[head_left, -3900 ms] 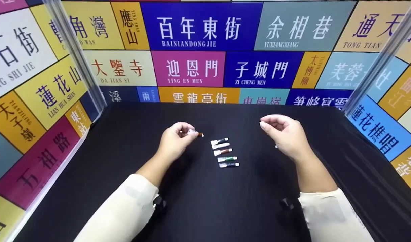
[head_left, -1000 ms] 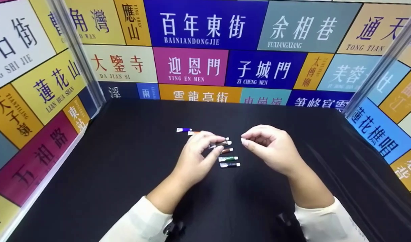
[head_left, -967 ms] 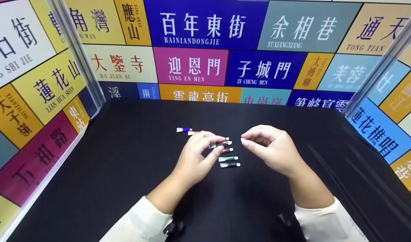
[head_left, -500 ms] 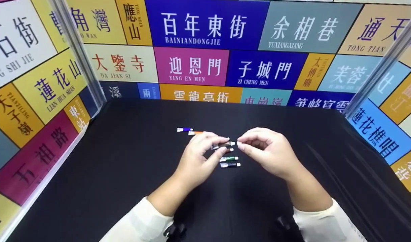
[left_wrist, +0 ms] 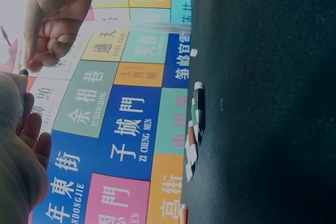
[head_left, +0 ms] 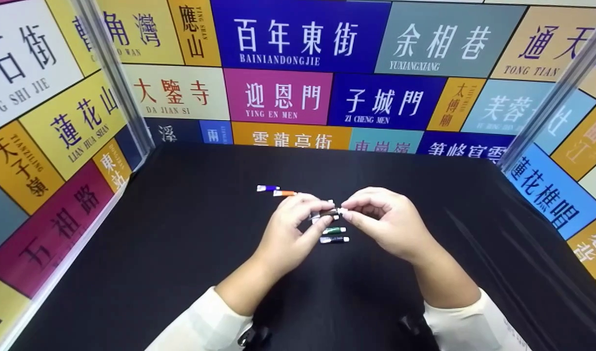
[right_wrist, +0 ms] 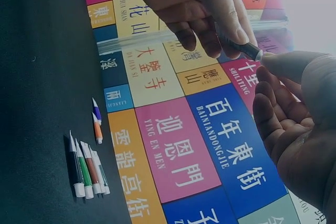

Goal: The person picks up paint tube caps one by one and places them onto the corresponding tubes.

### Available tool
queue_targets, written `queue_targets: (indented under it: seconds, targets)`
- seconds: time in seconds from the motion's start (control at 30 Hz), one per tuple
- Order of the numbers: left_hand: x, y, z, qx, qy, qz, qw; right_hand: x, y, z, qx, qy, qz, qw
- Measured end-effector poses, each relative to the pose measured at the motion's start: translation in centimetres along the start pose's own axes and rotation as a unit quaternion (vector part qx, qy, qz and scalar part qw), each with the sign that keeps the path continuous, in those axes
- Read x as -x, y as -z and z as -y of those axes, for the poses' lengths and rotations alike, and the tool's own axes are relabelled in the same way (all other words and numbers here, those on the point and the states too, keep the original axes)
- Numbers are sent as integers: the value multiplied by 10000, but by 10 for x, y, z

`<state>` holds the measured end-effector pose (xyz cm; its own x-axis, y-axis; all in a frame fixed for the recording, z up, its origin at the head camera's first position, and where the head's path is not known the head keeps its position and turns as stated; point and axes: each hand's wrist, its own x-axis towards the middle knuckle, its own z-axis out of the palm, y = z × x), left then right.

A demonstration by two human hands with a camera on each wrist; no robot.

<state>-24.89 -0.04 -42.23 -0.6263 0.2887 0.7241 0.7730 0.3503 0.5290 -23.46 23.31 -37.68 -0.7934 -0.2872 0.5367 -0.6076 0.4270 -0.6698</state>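
My left hand (head_left: 293, 229) holds a small dark paint tube (right_wrist: 245, 49) between thumb and fingers, above the table. Its white cap end (head_left: 341, 211) points to the right. At that end, my right hand (head_left: 390, 224) pinches with thumb and forefinger. Below, several paint tubes lie in a row, among them a black tube (head_left: 335, 240), a green tube (head_left: 335, 230) and a brown tube (right_wrist: 94, 174). The left hand partly covers this row in the head view. Farther back left lie a purple tube (head_left: 268, 188) and an orange tube (head_left: 284, 193).
Black cloth (head_left: 190, 219) covers the table. A small white piece (left_wrist: 193, 52) lies on the cloth, beyond the row of tubes in the left wrist view. Panels with coloured street-name signs (head_left: 278, 97) stand behind and at both sides.
Earlier the left hand was farther left with another tube; purple and orange tubes now lie there. Over the last second the right hand moved left and met the held tube's cap end.
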Motion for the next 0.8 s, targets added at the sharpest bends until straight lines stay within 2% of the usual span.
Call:
queue_targets:
  seconds: [0.4, 0.8]
  targets:
    - [0, -2, 0, -11, -105, -65, 9999, -1, 1, 0, 363, -239, 33, 9990]
    - [1, -2, -2, 21, 56, 102, 9999, -1, 1, -1, 531, -468, 79, 9975]
